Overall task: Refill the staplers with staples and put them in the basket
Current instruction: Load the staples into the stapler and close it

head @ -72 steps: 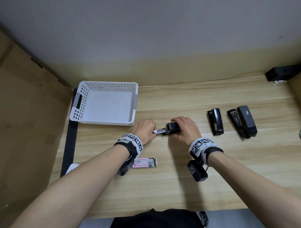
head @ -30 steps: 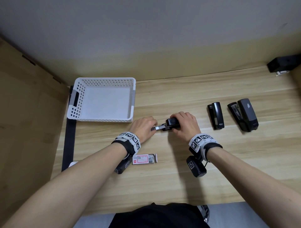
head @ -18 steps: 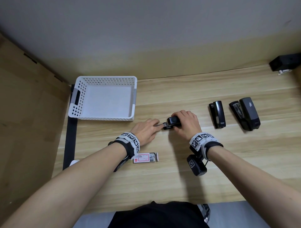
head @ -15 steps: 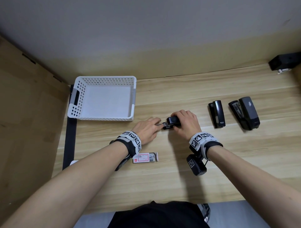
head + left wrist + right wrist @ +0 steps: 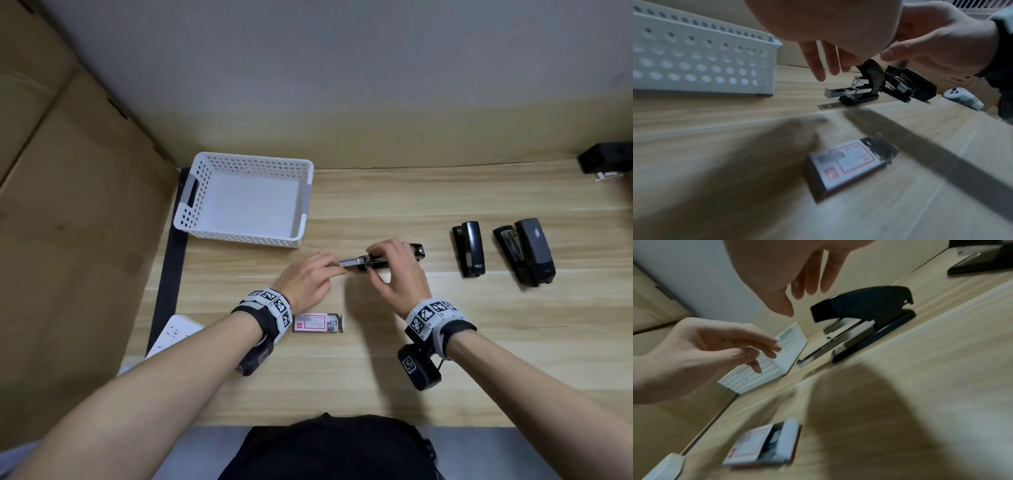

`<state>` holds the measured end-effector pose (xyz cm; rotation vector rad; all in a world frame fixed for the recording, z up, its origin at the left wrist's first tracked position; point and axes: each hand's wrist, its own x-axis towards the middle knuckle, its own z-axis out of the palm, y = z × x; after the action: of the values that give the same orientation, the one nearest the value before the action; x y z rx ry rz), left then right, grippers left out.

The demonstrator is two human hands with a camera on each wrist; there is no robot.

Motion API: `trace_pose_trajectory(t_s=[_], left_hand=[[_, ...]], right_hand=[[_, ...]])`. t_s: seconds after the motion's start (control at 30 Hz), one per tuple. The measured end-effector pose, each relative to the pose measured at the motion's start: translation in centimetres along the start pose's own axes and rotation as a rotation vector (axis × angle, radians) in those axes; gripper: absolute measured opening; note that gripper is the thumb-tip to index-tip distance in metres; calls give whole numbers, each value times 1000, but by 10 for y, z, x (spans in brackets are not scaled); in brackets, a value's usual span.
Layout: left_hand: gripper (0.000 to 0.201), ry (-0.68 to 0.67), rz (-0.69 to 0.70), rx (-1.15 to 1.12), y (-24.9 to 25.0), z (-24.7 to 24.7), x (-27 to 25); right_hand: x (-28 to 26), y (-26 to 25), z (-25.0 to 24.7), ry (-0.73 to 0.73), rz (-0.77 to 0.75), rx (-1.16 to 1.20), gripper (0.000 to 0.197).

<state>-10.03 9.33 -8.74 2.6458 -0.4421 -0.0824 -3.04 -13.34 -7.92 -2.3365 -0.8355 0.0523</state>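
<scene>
A black stapler (image 5: 383,262) lies on the wooden table (image 5: 411,359) between my hands, its top cover (image 5: 861,305) raised and its metal magazine (image 5: 840,93) sticking out to the left. My left hand (image 5: 824,65) hovers just above the magazine's tip with straight fingers and holds nothing. My right hand (image 5: 801,293) hangs over the raised cover, fingers relaxed and off it. A short flat grey strip (image 5: 825,106) lies on the table in front of the stapler. The open staple box (image 5: 318,322) sits near my left wrist. The white basket (image 5: 186,219) stands at the back left.
Two more black staplers (image 5: 469,248) (image 5: 524,251) lie to the right. A white power strip (image 5: 174,334) sits at the table's left edge, and a black device (image 5: 606,161) at the far right corner. Cardboard walls the left side.
My right hand has let go of the stapler and lifted off it. My left hand has drawn its fingers off the magazine's tip. The cover now stands raised.
</scene>
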Motion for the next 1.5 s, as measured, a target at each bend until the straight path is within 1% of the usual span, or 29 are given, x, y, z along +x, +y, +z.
trace_pose_trajectory(t_s=[0.07, 0.1, 0.17, 0.23, 0.27, 0.33, 0.4, 0.47, 0.53, 0.6, 0.67, 0.73, 0.8, 0.83, 0.97, 1.1, 1.17, 1.27, 1.37, 1.43, 1.5], left_hand=[[33, 10, -40, -37, 3, 5, -20], [31, -20, -73, -47, 5, 7, -31], [30, -147, -166, -41, 8, 13, -52], [42, -268, -237, -5, 7, 21, -70], [47, -286, -248, 7, 7, 25, -78], [45, -253, -247, 16, 8, 33, -87], [38, -190, -258, 27, 11, 39, -91], [33, -134, -271, 26, 12, 43, -92], [31, -105, -276, 12, 13, 45, -92], [30, -101, -273, 13, 12, 45, -91], [30, -114, -276, 22, 11, 42, -92], [30, -129, -282, 16, 9, 40, -93], [31, -147, -282, 13, 7, 38, -95], [32, -160, -278, 13, 6, 36, -95], [34, -215, -274, 21, 2, 29, -93], [36, -278, -264, 44, -2, 24, -86], [37, -308, -255, 50, -4, 21, -82], [40, -338, -246, 45, -6, 18, -76], [46, -378, -266, 42, -6, 13, -68], [45, -398, -288, 30, -8, 11, -62], [41, -402, -307, 11, -9, 9, -57]], right_hand=[[-11, -12, 12, -122, -2, 48, 17], [-18, -18, 20, -214, 6, 46, 13], [-30, -27, 37, -419, 25, -25, 6], [-42, -33, 53, -551, 25, -127, 14], [-47, -35, 60, -574, 33, -147, 16], [-55, -36, 70, -575, 65, -141, 18], [-60, -36, 76, -553, 88, -133, 18], [-61, -36, 79, -535, 98, -128, 13], [-60, -34, 81, -539, 105, -112, 12], [-58, -33, 80, -553, 119, -61, 15], [-56, -32, 78, -537, 156, 33, 15], [-55, -31, 75, -468, 235, 119, 12], [-53, -29, 71, -405, 296, 111, 9], [-51, -27, 69, -401, 315, 83, 10], [-38, -21, 68, -507, 391, 10, 16], [-26, -17, 71, -574, 416, -83, 22], [-22, -16, 71, -597, 437, -88, 23], [-17, -12, 71, -598, 451, -62, 25], [-16, -7, 68, -594, 458, -59, 25], [-15, -6, 65, -574, 457, -60, 24], [-15, -4, 65, -526, 463, 4, 19]])
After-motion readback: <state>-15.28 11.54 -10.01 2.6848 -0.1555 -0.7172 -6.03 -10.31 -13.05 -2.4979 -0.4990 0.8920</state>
